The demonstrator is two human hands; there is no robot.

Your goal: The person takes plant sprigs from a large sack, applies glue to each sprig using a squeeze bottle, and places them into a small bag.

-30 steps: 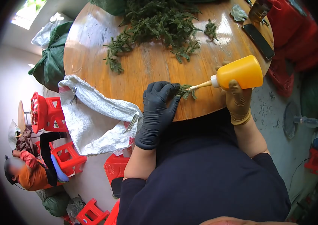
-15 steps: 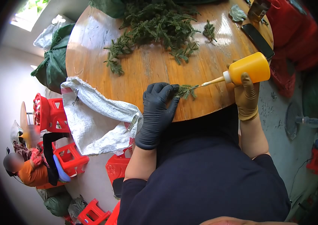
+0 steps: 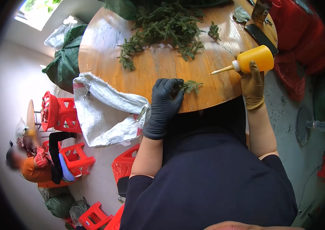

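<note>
My left hand [image 3: 166, 105], in a black glove, pinches the end of a small green sprig [image 3: 191, 86] at the near edge of the round wooden table [image 3: 151, 73]. In a tan glove, my right hand [image 3: 253, 86] holds a yellow squeeze bottle [image 3: 256, 58], tilted with its long nozzle towards the left. The nozzle tip is apart from the sprig, above and right of it. A heap of green branches [image 3: 166, 25] lies at the far side of the table, with a single loose sprig [image 3: 214, 32] to its right.
A white woven sack [image 3: 105, 111] hangs at the table's left edge. A black phone [image 3: 261, 39] lies at the far right, near a crumpled glove [image 3: 241, 14]. Red stools [image 3: 77, 159] and seated people [image 3: 36, 168] are at the left.
The bottle in my right hand has pulled back from the sprig, up and to the right. My left hand keeps its pinch on the sprig. The whole view has shifted slightly.
</note>
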